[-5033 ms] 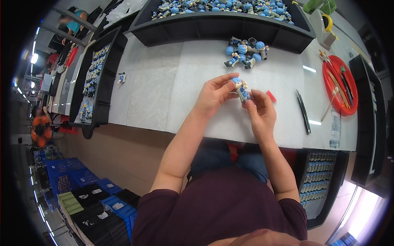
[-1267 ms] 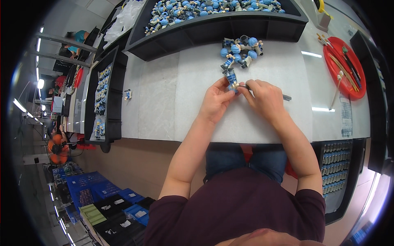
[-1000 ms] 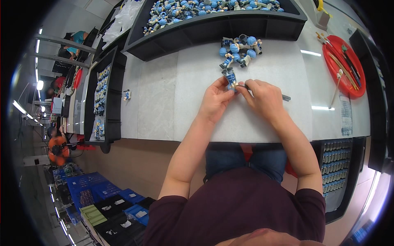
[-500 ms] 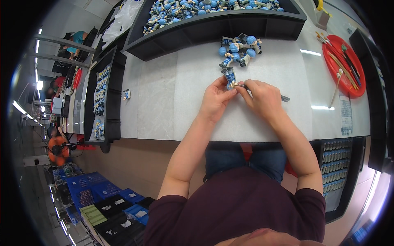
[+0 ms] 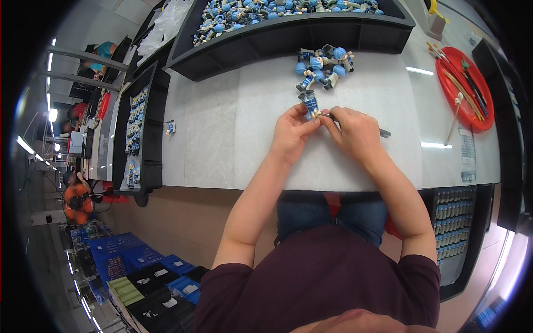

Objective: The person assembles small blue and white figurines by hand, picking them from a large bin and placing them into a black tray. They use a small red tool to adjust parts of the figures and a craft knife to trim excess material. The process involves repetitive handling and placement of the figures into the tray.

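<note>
Pinching a blue-and-white figurine [image 5: 310, 104] feet-up between thumb and fingertips, the left hand [image 5: 291, 135] sits at mid-frame, partly covering the figurine's head. The right hand [image 5: 356, 131], curled tight, grips a slim dark tool [image 5: 385, 133], its tip at the figurine, contact unclear. Just above, a figurine pile [image 5: 323, 69] crowds the table [image 5: 261, 97] before a large black bin [image 5: 300, 43]. A black tray [image 5: 151, 133] stands left, a red dish [image 5: 482, 75] of brushes upper right.

Two hands [image 5: 290, 136]; one figurine [image 5: 310, 104], one tool [image 5: 385, 133] held
</note>
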`<state>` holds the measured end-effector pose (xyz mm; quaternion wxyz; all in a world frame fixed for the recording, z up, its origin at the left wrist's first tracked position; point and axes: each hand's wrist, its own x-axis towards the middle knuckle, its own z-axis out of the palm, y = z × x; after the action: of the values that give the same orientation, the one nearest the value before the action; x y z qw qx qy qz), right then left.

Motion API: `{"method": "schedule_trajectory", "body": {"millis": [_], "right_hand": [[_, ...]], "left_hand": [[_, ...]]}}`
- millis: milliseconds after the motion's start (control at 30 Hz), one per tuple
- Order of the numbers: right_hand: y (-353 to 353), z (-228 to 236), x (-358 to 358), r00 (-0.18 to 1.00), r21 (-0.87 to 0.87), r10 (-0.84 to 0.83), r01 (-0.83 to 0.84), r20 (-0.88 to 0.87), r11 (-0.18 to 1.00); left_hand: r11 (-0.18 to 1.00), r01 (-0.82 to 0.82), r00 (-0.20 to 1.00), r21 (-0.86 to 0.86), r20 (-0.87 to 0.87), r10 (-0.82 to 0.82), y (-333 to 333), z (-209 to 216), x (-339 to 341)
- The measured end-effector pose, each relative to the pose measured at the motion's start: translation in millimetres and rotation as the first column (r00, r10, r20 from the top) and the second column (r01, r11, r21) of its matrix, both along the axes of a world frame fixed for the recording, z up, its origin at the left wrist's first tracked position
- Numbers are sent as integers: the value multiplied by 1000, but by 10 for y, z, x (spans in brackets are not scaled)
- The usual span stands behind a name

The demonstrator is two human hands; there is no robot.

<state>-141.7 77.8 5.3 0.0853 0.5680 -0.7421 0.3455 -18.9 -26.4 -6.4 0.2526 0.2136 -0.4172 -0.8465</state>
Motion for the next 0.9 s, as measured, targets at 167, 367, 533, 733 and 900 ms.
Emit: {"method": "schedule_trajectory", "body": {"millis": [167,367,533,733,900], "right_hand": [[-1,-8,11,1000,13,-14,14,15,1000],[3,1,25,999,37,-27,25,37,999],[0,11,26,996,44,-20,17,86,999],[-4,-8,0,998,-12,22,-21,66,1000],[-3,-8,-13,998,-32,41,-40,41,999]], "left_hand": [[1000,-14,1000,8,5,14,-10,-30,9],[1000,-20,1000,21,10,20,-15,-40,10],[1000,-15,1000,19,10,14,-18,-38,14],[999,-8,1000,36,9,7,4,26,11],[999,1,1000,37,-4,-1,-2,12,13]]}}
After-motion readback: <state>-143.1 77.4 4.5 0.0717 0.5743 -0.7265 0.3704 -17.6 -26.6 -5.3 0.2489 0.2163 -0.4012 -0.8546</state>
